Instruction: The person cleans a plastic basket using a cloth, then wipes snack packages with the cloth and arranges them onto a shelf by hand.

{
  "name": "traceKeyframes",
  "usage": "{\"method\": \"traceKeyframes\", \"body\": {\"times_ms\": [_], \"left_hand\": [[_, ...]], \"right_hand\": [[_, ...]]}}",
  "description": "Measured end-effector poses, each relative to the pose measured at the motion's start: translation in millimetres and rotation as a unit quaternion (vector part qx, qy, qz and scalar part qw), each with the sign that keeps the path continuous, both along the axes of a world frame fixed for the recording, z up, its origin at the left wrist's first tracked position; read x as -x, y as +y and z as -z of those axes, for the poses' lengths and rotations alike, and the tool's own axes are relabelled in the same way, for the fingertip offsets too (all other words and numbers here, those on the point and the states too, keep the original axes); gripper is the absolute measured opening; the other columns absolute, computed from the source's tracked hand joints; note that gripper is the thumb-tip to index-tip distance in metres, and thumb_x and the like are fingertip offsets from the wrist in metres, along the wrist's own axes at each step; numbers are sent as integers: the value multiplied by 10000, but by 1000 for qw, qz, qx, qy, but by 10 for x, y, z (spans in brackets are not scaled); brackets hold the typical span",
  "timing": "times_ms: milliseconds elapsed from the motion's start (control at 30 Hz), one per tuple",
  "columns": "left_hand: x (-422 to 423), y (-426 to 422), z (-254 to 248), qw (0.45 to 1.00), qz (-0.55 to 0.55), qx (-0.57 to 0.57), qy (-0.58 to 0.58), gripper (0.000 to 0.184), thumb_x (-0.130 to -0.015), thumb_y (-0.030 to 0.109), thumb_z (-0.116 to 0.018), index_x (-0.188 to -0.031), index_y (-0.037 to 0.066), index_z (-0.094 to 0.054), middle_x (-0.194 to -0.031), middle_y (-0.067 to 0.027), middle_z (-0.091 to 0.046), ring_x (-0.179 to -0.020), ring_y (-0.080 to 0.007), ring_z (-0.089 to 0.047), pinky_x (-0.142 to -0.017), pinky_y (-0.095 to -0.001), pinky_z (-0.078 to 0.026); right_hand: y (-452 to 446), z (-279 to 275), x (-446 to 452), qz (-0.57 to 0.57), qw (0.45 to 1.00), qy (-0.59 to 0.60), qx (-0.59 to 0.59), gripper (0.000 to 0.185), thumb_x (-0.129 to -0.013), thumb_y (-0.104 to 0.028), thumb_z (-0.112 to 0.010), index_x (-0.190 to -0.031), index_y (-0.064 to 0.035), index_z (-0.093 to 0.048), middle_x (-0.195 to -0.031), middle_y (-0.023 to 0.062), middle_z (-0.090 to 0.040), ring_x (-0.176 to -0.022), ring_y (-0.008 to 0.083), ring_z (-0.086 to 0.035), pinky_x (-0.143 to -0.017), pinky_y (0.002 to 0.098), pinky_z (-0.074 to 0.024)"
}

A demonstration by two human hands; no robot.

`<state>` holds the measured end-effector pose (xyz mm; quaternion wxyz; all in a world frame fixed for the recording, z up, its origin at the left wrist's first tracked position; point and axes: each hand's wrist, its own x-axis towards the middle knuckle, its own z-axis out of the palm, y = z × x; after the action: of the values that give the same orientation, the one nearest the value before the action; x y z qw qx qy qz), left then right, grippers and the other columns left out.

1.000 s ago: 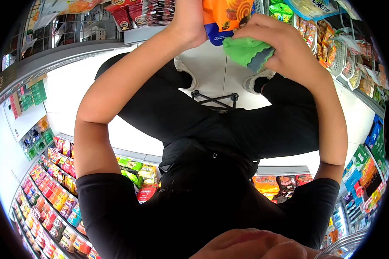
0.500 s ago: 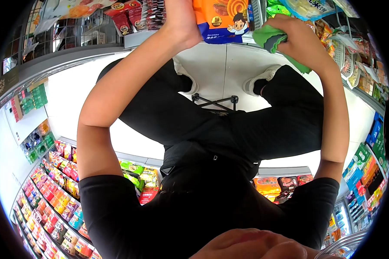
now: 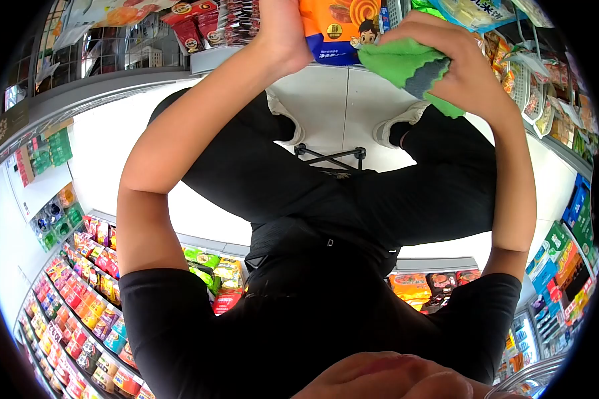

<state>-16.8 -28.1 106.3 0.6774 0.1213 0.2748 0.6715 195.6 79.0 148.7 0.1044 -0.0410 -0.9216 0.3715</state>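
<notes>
At the top edge, my left hand [image 3: 286, 43] is against the left side of an orange and blue snack bag [image 3: 336, 30] and appears to grip it; its fingers are partly out of view. The bag is upright, with a cartoon figure on its lower right front. My right hand [image 3: 469, 70] is closed on a green cloth [image 3: 399, 63] with a grey patch. The cloth lies against or just in front of the bag's lower right corner; I cannot tell if they touch.
Shelf baskets with red snack packets [image 3: 196, 23] and blue and yellow bags [image 3: 476, 13] stand ahead. A black folding stool frame [image 3: 333, 156] shows between my legs. Behind me are shelves of packaged food [image 3: 90, 299]. A wire-edged shelf [image 3: 106, 86] runs along the left.
My right hand has brought the green cloth leftward to the bag's lower right corner, and more of the cloth shows. The bag and my left hand have shifted only slightly.
</notes>
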Motion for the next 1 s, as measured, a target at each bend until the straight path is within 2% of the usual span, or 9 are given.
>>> {"method": "traceKeyframes", "body": {"times_ms": [100,300,400,500,600,800,900,1000], "left_hand": [[-75,-13,-31,999,-20,24,11,590,-1065,535,-425,-1355,47,-587,-1287,-143,-678,-1166,-280,-665,-1052,-433,-511],[-79,-47,-2,998,-11,66,-8,594,-1067,537,-410,-1337,44,-602,-1274,-140,-685,-1169,-281,-662,-1056,-430,-507],[-67,-39,-6,998,-3,60,-25,591,-1069,536,-405,-1334,46,-604,-1268,-142,-688,-1168,-283,-663,-1048,-431,-513],[-37,-32,4,997,-7,59,-42,581,-1069,531,-408,-1322,48,-608,-1260,-147,-689,-1155,-285,-667,-1037,-435,-520],[-15,-31,34,997,-4,46,-56,572,-1068,527,-410,-1306,48,-614,-1245,-152,-693,-1136,-287,-673,-1027,-438,-526],[-15,-13,-11,998,-29,51,-35,571,-1073,516,-405,-1290,33,-619,-1227,-158,-697,-1123,-290,-677,-1010,-439,-535],[-3,-14,-34,998,-24,47,-40,567,-1075,507,-407,-1288,27,-618,-1221,-158,-699,-1121,-290,-677,-1007,-436,-536],[-21,-13,-53,997,-32,60,-43,560,-1074,504,-415,-1287,28,-619,-1220,-157,-699,-1118,-291,-678,-1003,-439,-538]], "right_hand": [[-116,13,72,13,999,23,-25,471,-695,22,-723,-1155,-78,-725,-1046,94,-681,-958,294,-658,-863,350,-514],[-328,-1,147,18,998,53,17,561,-636,127,-647,-1152,-77,-728,-1070,91,-690,-1000,308,-668,-888,370,-524],[-177,-24,83,-1,999,-7,-33,585,-623,140,-616,-1154,-79,-729,-1079,93,-695,-1018,312,-671,-889,374,-527],[-119,46,60,23,999,-22,-32,605,-618,156,-586,-1156,-81,-729,-1079,92,-693,-1019,312,-668,-889,373,-526],[-243,34,113,23,999,13,37,599,-625,155,-582,-1156,-82,-727,-1073,90,-688,-1006,313,-667,-887,367,-525],[-303,39,153,37,999,24,23,586,-637,156,-581,-1155,-78,-724,-1043,92,-677,-989,307,-665,-876,353,-523],[-237,11,113,45,998,-31,-29,589,-639,155,-585,-1161,-80,-722,-1038,94,-671,-988,305,-662,-873,349,-523],[-271,26,143,35,999,21,-8,568,-652,144,-594,-1157,-83,-720,-1043,97,-671,-981,318,-663,-862,348,-524]]}}
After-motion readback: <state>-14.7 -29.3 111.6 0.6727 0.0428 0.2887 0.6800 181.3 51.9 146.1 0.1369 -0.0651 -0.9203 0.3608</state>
